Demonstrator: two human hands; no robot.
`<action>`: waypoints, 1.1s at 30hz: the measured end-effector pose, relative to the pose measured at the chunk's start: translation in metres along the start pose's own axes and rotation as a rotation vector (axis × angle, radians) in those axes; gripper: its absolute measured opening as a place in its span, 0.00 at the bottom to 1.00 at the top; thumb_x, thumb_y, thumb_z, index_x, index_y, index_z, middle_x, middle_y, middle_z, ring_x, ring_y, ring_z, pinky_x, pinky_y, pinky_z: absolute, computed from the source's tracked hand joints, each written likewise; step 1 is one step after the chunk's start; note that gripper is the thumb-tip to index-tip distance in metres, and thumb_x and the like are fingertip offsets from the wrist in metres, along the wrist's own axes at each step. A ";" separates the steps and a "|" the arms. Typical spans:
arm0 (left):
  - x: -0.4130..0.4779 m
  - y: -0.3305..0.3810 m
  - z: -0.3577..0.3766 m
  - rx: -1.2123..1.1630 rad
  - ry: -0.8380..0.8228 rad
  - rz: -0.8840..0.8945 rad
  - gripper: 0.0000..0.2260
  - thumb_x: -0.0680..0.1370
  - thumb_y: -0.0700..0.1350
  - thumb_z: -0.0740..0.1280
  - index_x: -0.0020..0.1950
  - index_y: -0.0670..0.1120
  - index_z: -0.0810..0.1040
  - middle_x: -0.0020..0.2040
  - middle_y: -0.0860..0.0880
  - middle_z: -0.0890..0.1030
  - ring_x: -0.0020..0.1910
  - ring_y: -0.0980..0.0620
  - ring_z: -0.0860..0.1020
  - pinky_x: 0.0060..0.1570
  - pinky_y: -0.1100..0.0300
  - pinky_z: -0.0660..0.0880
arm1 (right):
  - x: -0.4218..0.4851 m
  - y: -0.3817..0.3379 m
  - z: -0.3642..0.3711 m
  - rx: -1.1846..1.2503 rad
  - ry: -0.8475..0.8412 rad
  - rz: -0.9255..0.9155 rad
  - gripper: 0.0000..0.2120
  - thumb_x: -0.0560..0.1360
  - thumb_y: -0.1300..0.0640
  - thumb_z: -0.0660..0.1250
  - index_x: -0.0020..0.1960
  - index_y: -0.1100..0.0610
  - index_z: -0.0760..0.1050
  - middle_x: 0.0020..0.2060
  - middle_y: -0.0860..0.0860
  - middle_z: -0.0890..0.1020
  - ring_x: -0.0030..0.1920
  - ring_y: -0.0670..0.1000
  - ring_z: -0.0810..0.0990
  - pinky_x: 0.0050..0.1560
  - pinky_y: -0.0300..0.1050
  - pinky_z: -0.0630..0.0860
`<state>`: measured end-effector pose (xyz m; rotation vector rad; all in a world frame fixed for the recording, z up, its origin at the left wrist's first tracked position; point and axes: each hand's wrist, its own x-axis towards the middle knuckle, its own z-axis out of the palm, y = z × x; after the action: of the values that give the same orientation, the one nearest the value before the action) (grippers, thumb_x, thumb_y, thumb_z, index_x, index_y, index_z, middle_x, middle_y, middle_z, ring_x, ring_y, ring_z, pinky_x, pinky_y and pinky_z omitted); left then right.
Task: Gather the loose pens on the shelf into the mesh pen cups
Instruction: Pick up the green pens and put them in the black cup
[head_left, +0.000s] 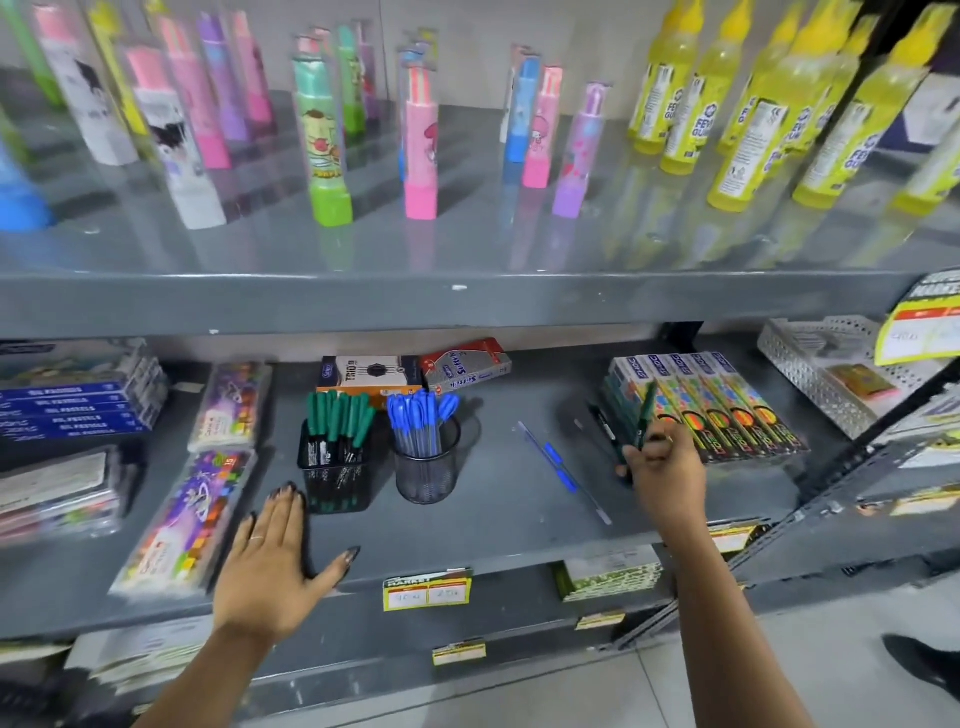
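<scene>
Two black mesh cups stand on the grey middle shelf (493, 525): a square cup (335, 480) full of green-capped markers and a round cup (427, 475) full of blue-capped pens. Two loose blue pens (563, 470) lie flat to the right of the round cup. My right hand (665, 467) is closed around green-capped markers (644, 415), one of them pointing up, just right of the loose pens. My left hand (275, 561) lies flat and open on the shelf's front edge, just in front of the square cup.
Behind the cups lie two pen boxes (410, 371). Coloured pencil boxes (711, 405) sit right of my right hand, a white perforated tray (821, 374) beyond them. Plastic stationery packs (197, 519) lie to the left. The upper shelf carries tall erasers and yellow glue bottles (727, 104).
</scene>
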<state>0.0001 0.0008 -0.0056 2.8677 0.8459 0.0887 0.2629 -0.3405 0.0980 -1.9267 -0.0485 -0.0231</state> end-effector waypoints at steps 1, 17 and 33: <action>0.000 0.000 0.000 -0.008 0.003 -0.005 0.51 0.68 0.78 0.40 0.79 0.42 0.48 0.80 0.46 0.49 0.78 0.53 0.46 0.76 0.53 0.44 | -0.005 -0.012 0.008 0.150 -0.083 -0.006 0.23 0.74 0.69 0.68 0.62 0.51 0.67 0.35 0.52 0.75 0.38 0.55 0.81 0.37 0.46 0.81; -0.002 0.003 -0.004 -0.010 -0.017 -0.029 0.50 0.69 0.78 0.41 0.79 0.42 0.42 0.80 0.46 0.43 0.78 0.51 0.40 0.74 0.55 0.34 | -0.093 -0.129 0.238 -0.015 -0.536 -0.505 0.42 0.68 0.63 0.75 0.70 0.41 0.54 0.40 0.42 0.75 0.39 0.49 0.83 0.44 0.49 0.81; -0.001 0.003 0.001 -0.032 0.007 -0.016 0.50 0.70 0.78 0.43 0.79 0.43 0.43 0.80 0.47 0.44 0.76 0.55 0.38 0.73 0.56 0.33 | -0.085 -0.112 0.233 -0.345 -0.361 -1.005 0.14 0.74 0.58 0.67 0.59 0.54 0.80 0.54 0.49 0.83 0.55 0.52 0.76 0.58 0.46 0.74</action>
<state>0.0006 -0.0024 -0.0063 2.8317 0.8607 0.1099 0.1716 -0.0852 0.1187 -2.0301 -1.3140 -0.3721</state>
